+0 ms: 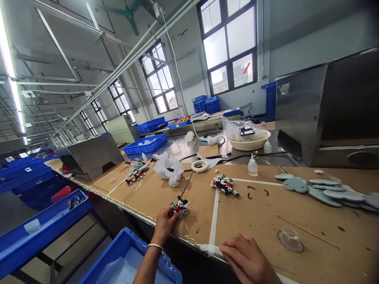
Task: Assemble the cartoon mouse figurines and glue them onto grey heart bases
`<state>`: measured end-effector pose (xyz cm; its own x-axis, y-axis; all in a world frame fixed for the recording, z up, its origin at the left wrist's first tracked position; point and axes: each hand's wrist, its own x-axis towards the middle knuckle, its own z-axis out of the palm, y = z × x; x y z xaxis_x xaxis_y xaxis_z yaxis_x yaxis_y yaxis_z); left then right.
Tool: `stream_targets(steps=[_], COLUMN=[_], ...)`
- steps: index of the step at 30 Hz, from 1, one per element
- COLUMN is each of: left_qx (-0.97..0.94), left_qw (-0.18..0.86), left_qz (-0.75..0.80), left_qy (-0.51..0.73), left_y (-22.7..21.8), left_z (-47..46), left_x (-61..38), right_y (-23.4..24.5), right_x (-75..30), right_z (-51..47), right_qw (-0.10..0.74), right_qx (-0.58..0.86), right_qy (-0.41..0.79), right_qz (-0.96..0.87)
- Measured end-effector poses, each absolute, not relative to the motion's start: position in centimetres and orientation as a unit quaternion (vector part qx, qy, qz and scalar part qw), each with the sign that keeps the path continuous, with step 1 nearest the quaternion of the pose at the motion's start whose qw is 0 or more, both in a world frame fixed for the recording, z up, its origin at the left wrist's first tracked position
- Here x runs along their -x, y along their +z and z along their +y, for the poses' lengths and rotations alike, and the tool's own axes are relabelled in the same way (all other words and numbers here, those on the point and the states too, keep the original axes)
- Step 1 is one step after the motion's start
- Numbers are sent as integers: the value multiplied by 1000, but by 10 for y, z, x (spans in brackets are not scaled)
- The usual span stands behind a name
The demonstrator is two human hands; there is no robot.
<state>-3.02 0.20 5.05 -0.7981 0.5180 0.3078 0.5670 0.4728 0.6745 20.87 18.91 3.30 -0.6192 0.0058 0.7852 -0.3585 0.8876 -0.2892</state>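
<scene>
Mickey Mouse figurine [181, 206], lower centre in the head view, is clamped between the fingers [174, 213] of the left hand [163, 225] above a cardboard-covered workbench [201, 205]. It looks light, stiff and fragile, best held by the body. Right hand [245, 258], lower right, lies with fingers together just beside a white tape strip [211, 248].

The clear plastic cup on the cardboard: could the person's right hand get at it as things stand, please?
Probably yes: the right hand rests on the cardboard close by, with nothing visible between it and the clear plastic cup.
</scene>
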Motion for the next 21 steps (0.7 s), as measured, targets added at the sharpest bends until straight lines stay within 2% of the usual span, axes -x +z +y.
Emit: stream_targets(steps=[6, 12, 14, 21], left_qx=[329, 346, 350, 342], left_qw=[23, 35, 27, 4], left_qz=[-844, -852, -855, -860], left_qy=[-423, -391, -382, -378], left_y=[45, 48, 51, 53], left_z=[-14, -12, -8, 4], left_x=[31, 33, 37, 52], right_y=[28, 42, 42, 11], right_x=[-204, -212, -213, -194], right_z=[180, 185, 185, 185], right_qw=[464, 396, 397, 516], right_qx=[-74, -86, -79, -55], right_qy=[262, 244, 238, 143], right_qz=[-843, -881, -883, -843])
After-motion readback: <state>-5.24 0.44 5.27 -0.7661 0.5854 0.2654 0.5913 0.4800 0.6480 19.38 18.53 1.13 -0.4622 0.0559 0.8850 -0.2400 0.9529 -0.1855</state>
